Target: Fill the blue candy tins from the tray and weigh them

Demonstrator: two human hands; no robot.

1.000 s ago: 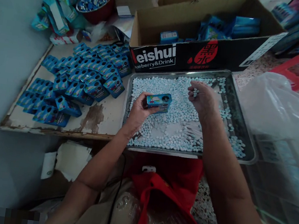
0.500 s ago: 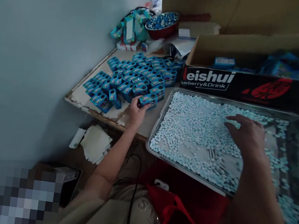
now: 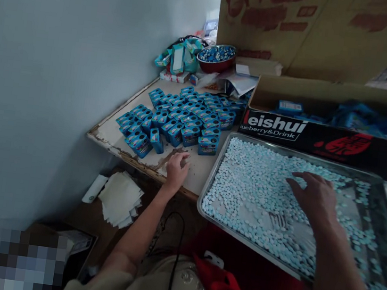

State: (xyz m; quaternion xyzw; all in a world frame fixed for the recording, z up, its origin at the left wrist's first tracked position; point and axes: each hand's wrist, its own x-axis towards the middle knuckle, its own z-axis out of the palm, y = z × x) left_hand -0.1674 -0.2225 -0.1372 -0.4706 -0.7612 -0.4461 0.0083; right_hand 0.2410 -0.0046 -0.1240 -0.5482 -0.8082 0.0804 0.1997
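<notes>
My left hand [image 3: 177, 170] is over the table's front part, fingers curled but apart, holding nothing. Just beyond it stands a small blue box [image 3: 208, 145] at the near right corner of a cluster of similar boxes [image 3: 191, 130]. A metal tray [image 3: 249, 232] of pale blue and white tablets [image 3: 246, 180] lies to the right. Above these tablets hovers my right hand [image 3: 315, 196], thumb and fingers apart, with nothing visible between them. Fork-like prongs [image 3: 278, 220] show among the tablets below it.
Behind the tray stands a black-fronted carton [image 3: 274, 126] with blue packages inside. A red bowl [image 3: 215, 67] of blue wrapped pieces and turquoise cartons [image 3: 178, 59] are at the back. A wall [image 3: 63, 75] rises on the left; papers [image 3: 121, 199] lie below the table edge.
My left hand has let go of the blue box, which now stands by the cluster, and has drawn back toward the table's front edge. The camera view has tilted upward.
</notes>
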